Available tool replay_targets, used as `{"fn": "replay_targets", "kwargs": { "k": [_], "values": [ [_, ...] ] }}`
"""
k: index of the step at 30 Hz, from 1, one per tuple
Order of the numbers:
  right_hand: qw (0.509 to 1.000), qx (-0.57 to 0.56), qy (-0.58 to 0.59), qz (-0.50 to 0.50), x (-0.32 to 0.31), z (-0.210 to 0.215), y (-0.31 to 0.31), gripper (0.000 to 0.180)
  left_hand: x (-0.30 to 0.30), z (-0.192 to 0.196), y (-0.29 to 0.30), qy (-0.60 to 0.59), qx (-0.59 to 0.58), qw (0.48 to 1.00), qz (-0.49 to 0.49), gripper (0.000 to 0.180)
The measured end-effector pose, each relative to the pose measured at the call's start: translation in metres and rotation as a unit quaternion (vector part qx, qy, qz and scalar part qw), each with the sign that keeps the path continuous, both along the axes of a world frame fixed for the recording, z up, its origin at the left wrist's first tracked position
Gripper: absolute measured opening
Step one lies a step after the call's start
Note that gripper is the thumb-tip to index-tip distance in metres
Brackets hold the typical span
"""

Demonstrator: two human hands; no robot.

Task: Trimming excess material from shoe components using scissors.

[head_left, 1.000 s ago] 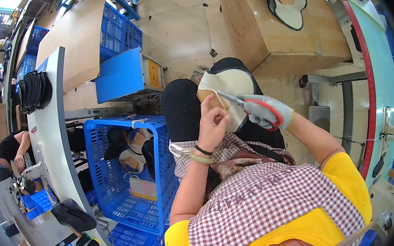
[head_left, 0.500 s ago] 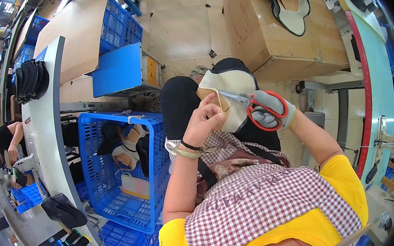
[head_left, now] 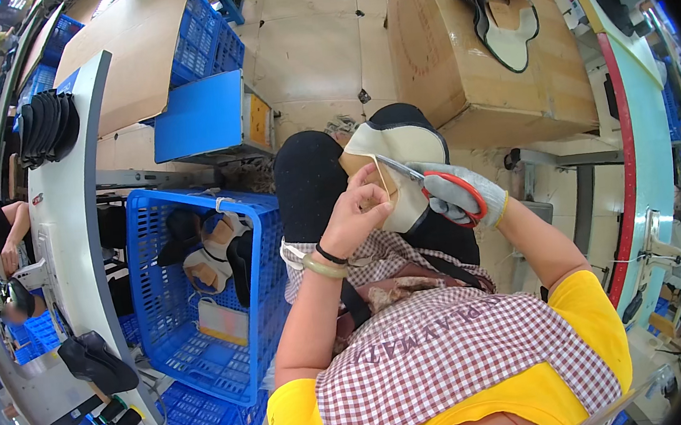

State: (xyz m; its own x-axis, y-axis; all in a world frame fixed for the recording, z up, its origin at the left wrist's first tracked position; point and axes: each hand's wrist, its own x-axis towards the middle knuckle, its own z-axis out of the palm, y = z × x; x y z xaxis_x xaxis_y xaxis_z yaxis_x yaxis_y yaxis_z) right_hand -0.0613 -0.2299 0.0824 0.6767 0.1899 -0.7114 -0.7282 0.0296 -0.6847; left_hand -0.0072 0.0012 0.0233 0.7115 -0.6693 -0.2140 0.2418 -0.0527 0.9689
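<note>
A cream, tan and black sewn piece (head_left: 407,144), shaped like a shoe upper, lies across my thighs. My left hand (head_left: 355,215) is bare and pinches a thin cream strip (head_left: 382,176) at the piece's left side. In my right hand (head_left: 464,188), which wears a grey glove, is a pair of scissors (head_left: 473,194) with red handles. Its blades point up and left, with their tips beside the top of the strip. Whether the strip lies between the blades cannot be made out.
On my left, a blue crate (head_left: 192,347) holds similar pieces. Beyond it runs a white worktable (head_left: 72,218) with stacked black pieces (head_left: 48,128). A cardboard box (head_left: 500,68) at far right carries more pieces (head_left: 504,22). Another person's arm (head_left: 17,232) shows at far left.
The scissors have shifted slightly left, and their handle loops have come closer together. My left hand still pinches the strip, which now stands out more clearly above my fingers.
</note>
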Motion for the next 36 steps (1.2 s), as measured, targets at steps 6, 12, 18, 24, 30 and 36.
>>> {"fn": "replay_targets", "kwargs": {
  "k": [6, 12, 18, 24, 30, 36],
  "values": [
    [0.999, 0.011, 0.018, 0.030, 0.011, 0.014, -0.011, 0.032, -0.008, 0.006, 0.000, 0.082, -0.037, 0.996, -0.007, 0.010],
    [0.998, 0.017, -0.004, 0.066, 0.011, 0.020, -0.019, 0.039, -0.016, 0.012, -0.001, 0.097, -0.096, 0.991, -0.010, 0.009],
    [0.997, 0.043, 0.028, 0.055, 0.017, 0.019, -0.018, 0.031, -0.015, 0.005, 0.003, 0.110, -0.118, 0.986, -0.045, 0.008],
    [0.996, 0.051, 0.071, -0.011, 0.030, -0.008, -0.016, 0.038, -0.020, 0.002, 0.000, 0.073, -0.093, 0.984, -0.130, 0.009],
    [0.996, 0.058, 0.043, 0.046, 0.048, 0.028, 0.009, 0.040, -0.022, 0.008, 0.003, -0.021, -0.061, 0.989, -0.130, 0.008],
    [0.995, 0.051, 0.082, 0.007, 0.043, 0.002, 0.016, 0.042, -0.016, 0.005, 0.008, -0.078, -0.094, 0.982, -0.146, 0.009]
  ]
}}
